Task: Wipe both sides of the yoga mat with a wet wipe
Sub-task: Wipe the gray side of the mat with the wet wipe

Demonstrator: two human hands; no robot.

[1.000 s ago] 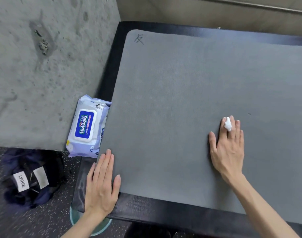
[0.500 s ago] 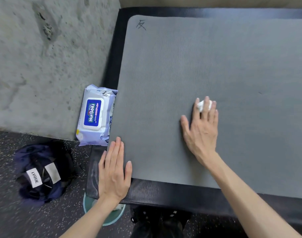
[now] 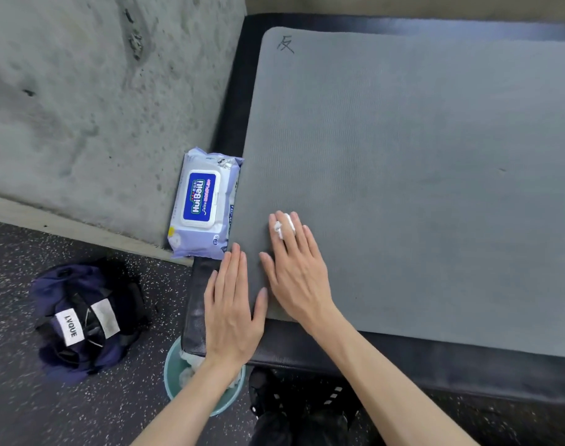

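Note:
A grey yoga mat lies flat on a black padded bench, with a handwritten mark at its far left corner. My right hand presses flat on the mat near its front left corner, and a small white wet wipe shows between its fingers. My left hand lies flat with straight fingers across the mat's left edge and the bench, just beside the right hand.
A pack of wet wipes lies against the mat's left edge, next to a concrete wall. On the floor sit a dark bag and a teal bin with used wipes under the bench corner.
My right hand has slid left across the mat with the wipe, from the middle to the left edge beside my left hand. The left hand has stayed at the corner.

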